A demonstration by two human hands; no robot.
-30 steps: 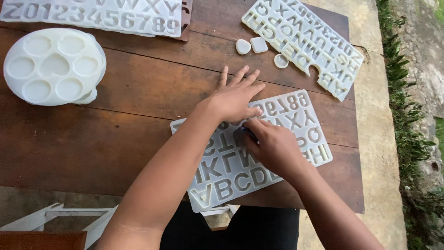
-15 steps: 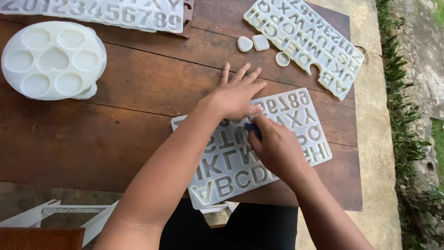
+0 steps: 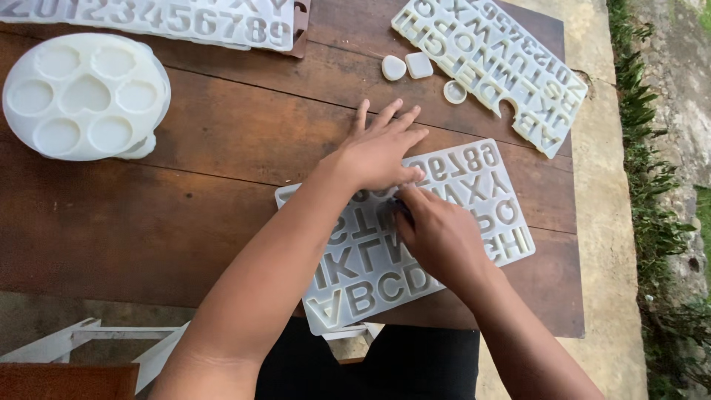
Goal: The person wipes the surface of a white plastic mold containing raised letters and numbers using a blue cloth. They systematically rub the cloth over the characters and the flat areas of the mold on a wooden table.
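A dark wooden table (image 3: 222, 222) fills most of the view, its planks running left to right beneath both hands. On it, directly under the hands, lies a white translucent letter mold (image 3: 474, 200), a flat sheet of letter- and number-shaped cavities set at a slant, its near corner hanging just over the table's front edge.

Well to the left of the hands sits a round white mold (image 3: 85, 96) with several shallow round wells. Beyond the hands, along the far edge, a long number mold (image 3: 163, 18) stretches across, partly cut off by the top of the view. Up and to the right of the hands lies a second letter mold (image 3: 492, 67), also tilted, reaching the table's right corner. Between it and the hands rest three small white cast pieces (image 3: 418, 70), close together and apart from the hands.

The left hand (image 3: 378, 152) lies flat, palm down, fingers spread and extended, pressing on the upper edge of the letter mold and the bare wood beside it; it grasps nothing. The right hand (image 3: 437, 233) rests on the middle of the mold, fingers curled inward with the tips pinched at a cavity just below the left thumb. Whether it holds anything there cannot be told, as the fingers hide the spot.
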